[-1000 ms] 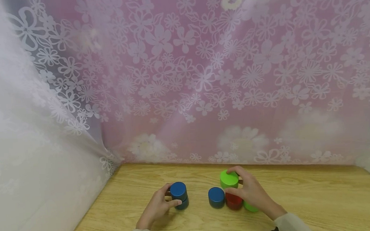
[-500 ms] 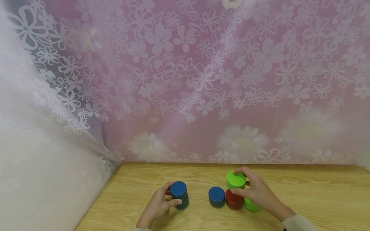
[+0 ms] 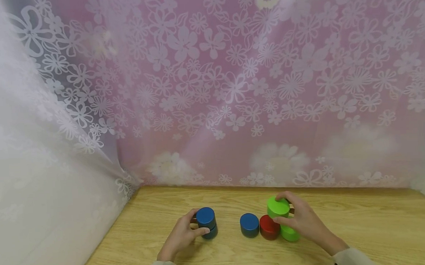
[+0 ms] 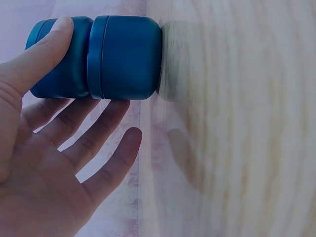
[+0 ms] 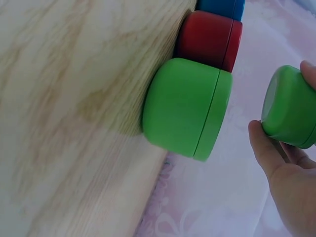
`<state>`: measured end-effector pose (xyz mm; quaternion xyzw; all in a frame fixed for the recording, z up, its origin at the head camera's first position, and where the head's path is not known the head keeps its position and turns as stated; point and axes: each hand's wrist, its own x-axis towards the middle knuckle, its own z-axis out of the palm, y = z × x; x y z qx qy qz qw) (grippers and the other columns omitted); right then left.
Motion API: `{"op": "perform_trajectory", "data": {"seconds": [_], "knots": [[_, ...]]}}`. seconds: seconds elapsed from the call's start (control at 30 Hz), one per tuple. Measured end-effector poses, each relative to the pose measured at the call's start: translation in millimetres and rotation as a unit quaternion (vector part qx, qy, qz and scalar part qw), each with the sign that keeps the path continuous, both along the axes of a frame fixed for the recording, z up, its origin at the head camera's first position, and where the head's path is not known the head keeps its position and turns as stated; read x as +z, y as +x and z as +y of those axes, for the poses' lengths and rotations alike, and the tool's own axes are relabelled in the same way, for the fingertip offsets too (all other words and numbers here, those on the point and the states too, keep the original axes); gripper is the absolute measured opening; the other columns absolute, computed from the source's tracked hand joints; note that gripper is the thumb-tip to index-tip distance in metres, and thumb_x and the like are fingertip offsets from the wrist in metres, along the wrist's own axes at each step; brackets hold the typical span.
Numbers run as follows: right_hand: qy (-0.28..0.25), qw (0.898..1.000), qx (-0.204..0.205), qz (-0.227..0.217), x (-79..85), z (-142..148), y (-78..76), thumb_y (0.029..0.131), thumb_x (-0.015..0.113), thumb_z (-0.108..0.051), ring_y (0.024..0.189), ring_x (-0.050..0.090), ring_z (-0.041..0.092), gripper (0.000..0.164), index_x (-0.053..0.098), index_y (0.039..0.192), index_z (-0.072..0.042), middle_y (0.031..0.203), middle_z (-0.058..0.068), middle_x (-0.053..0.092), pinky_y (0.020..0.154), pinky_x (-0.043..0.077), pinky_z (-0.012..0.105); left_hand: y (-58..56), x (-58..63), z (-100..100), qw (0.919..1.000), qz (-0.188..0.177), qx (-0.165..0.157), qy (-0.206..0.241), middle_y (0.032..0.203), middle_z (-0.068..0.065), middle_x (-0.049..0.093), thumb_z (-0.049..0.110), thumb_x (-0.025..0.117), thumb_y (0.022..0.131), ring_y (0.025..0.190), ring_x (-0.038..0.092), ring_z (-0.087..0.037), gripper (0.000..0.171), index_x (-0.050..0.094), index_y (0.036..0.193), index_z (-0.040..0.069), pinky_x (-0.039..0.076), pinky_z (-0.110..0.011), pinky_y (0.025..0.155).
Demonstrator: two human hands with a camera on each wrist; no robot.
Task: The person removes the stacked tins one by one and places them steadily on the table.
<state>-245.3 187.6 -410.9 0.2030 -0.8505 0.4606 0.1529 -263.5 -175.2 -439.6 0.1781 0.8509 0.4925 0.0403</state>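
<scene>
Green lid (image 3: pixel 278 207) lifted in right grip (image 3: pixel 302 221), clear above green jar (image 3: pixel 289 233)

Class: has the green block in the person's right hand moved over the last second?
Yes. The held green block has shifted rightward, from above the red block toward the green block on the table.

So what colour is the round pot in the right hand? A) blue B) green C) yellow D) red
B: the right hand grips a green pot, lifted above the other green pot on the table, beside the red pot.
</scene>
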Motion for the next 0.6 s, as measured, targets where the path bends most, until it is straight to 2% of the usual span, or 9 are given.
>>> {"op": "perform_trajectory", "data": {"seconds": [0.23,0.6], "knots": [[0.014,1.000,-0.008,-0.001,-4.2,9,1.4,0.073,0.089,0.002,0.101,0.062,0.030,0.050,0.060,0.114,-0.001,0.115,0.013,0.063,0.077,0.060,0.040,0.0,-1.4,0,1.0000,0.002,0.000,-0.002,0.123,-0.016,0.065,0.016,0.080,0.090,0.110,0.063,-0.037,0.063,0.051,0.142,-0.004,0.055,-0.051,0.087],[0.032,0.999,-0.020,0.009,-6.9,25,4.1,0.071,0.091,0.000,0.098,0.062,0.026,0.052,0.060,0.112,-0.001,0.112,0.012,0.064,0.075,0.059,0.038,-0.3,1.2,0,1.0000,-0.008,-0.001,0.004,0.123,-0.015,0.065,0.015,0.080,0.090,0.110,0.063,-0.037,0.063,0.051,0.142,-0.003,0.056,-0.051,0.086]]}}
